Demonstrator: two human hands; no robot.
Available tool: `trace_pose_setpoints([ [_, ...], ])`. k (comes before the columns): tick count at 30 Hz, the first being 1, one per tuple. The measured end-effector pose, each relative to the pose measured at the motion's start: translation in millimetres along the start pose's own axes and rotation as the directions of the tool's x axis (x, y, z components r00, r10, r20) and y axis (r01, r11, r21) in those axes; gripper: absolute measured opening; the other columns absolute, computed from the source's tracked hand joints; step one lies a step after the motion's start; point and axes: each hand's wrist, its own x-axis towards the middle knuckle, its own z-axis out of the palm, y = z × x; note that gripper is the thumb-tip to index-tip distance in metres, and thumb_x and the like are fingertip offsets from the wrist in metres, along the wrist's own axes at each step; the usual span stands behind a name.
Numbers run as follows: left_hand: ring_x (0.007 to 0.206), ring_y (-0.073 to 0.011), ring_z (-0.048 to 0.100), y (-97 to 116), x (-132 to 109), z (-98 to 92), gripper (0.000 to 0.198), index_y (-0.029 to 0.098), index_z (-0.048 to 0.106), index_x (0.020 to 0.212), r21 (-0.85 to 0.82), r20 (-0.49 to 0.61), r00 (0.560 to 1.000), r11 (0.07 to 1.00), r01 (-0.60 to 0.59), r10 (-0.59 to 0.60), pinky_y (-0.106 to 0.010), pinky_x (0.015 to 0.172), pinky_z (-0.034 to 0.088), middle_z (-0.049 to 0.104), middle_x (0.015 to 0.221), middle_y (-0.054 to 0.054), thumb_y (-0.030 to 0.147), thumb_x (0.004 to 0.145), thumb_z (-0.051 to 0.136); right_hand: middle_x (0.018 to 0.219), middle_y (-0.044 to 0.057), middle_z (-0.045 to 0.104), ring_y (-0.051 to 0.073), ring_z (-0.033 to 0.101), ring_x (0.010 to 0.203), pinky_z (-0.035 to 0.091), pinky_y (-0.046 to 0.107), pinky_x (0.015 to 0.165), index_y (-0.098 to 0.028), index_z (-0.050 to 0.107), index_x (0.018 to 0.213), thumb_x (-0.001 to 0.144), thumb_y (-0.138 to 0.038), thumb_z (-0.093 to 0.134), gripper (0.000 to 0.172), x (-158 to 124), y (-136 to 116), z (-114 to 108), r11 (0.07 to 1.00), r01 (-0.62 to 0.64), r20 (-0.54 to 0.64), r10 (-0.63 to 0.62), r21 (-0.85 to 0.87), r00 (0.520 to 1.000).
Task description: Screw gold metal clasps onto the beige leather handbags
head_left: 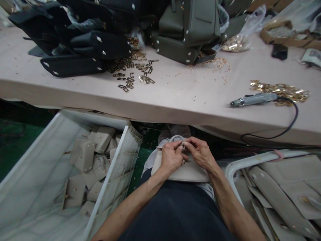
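Observation:
A beige bag (194, 172) lies across my lap, below the table's front edge. Above it my left hand (172, 155) and my right hand (200, 152) meet, with fingertips pinched together. Between them is a small shiny metal fitting (184, 144), largely covered by the fingers, so its exact kind cannot be made out. Both hands are closed at this spot. A pale loop, perhaps a strap or handle (177, 137), curves just behind the fingers.
A white bin (112, 180) with beige bags stands left; another white-rimmed container (240, 164) of beige bags stands right. On the table (173, 97) lie an electric screwdriver (255, 99), gold fittings (281, 90), dark rectangular frames (127, 82), black bags (72, 65) and olive bags (175, 50).

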Motion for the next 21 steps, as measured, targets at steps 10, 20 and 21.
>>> trace_pose_setpoints([
  [10, 0.054, -0.0217, 0.074, -16.4, 13.2, 15.4, 0.025, 0.012, 0.079, 0.110, -0.053, -0.008, 0.996, 0.995, 0.083, -0.084, -0.028, 0.049, 0.061, 0.076, 0.066, -0.007, 0.015, 0.091, 0.063, 0.079, 0.004, 0.070, 0.016, 0.061, 0.067, 0.047, 0.026, 0.062, -0.017, 0.072, 0.089, 0.090, -0.036, 0.066, 0.020, -7.3, 20.1, 1.4, 0.995, -0.069, -0.098, 0.075, 0.071, 0.992],
  [20, 0.051, -0.0224, 0.073, -28.1, 21.1, 23.2, 0.024, 0.007, 0.076, 0.110, -0.101, -0.059, 0.987, 0.985, 0.140, -0.146, -0.029, 0.047, 0.061, 0.075, 0.064, -0.009, 0.018, 0.090, 0.069, 0.067, 0.003, 0.067, 0.016, 0.061, 0.062, 0.048, 0.027, 0.061, -0.016, 0.072, 0.084, 0.089, -0.050, 0.071, 0.034, -5.8, 29.1, -6.1, 0.963, -0.162, -0.076, 0.182, 0.216, 0.980],
  [21, 0.051, -0.0216, 0.072, -27.0, 21.3, 23.0, 0.022, 0.007, 0.076, 0.107, -0.101, -0.057, 0.988, 0.985, 0.139, -0.145, -0.028, 0.046, 0.060, 0.075, 0.066, -0.009, 0.018, 0.090, 0.068, 0.068, 0.003, 0.067, 0.016, 0.061, 0.062, 0.048, 0.027, 0.061, -0.016, 0.072, 0.085, 0.087, -0.049, 0.072, 0.033, -6.1, 30.0, -6.3, 0.958, -0.164, -0.078, 0.187, 0.234, 0.979],
])
